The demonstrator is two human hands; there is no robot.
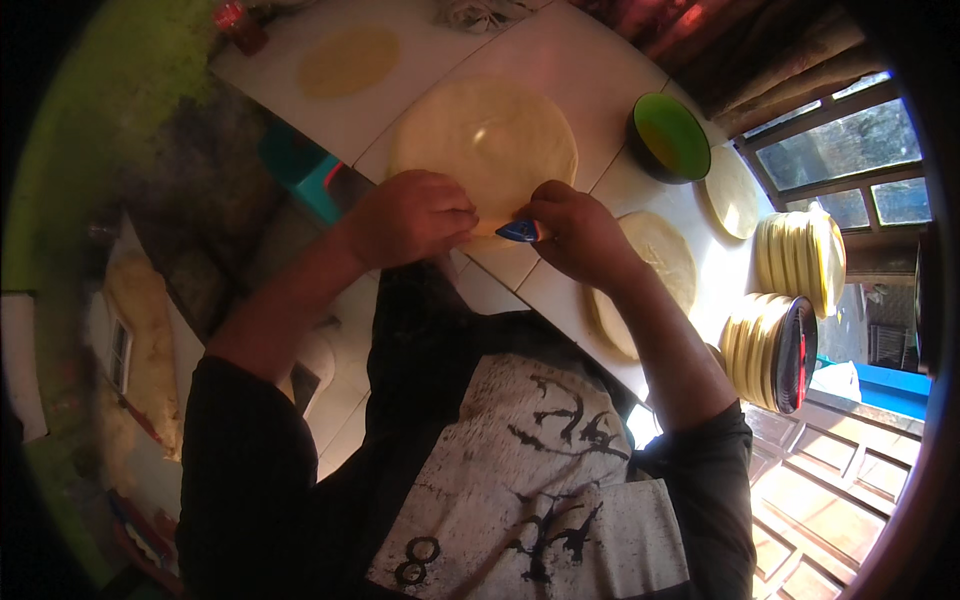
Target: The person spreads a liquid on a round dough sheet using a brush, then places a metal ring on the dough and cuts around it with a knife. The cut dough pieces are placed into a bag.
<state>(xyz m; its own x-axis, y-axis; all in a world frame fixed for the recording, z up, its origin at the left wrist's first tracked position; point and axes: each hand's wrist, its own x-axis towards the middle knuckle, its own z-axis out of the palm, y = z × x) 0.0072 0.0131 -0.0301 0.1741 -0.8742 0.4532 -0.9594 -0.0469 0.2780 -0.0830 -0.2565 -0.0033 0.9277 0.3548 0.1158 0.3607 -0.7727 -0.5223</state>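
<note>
A large round sheet of pale dough (484,142) lies flat on the white tiled table (574,56) before me. At its near left edge is my left hand (416,214), fingers bent and pressed together at the rim; whether they pinch the dough cannot be made out. My right hand (577,229) is closed around a small tool with a blue pointed end (519,230), kind unclear, which points left over the dough's near edge. Beyond my right forearm lies another thick dough round (660,251), partly hidden by that arm.
A green bowl (671,137) stands right of the large sheet, with a smaller round (729,191) beyond. Stacks of pale rounds (799,259) stand at the far right by the window. A thin yellowish round (349,61) and a red bottle (240,26) are at the far left.
</note>
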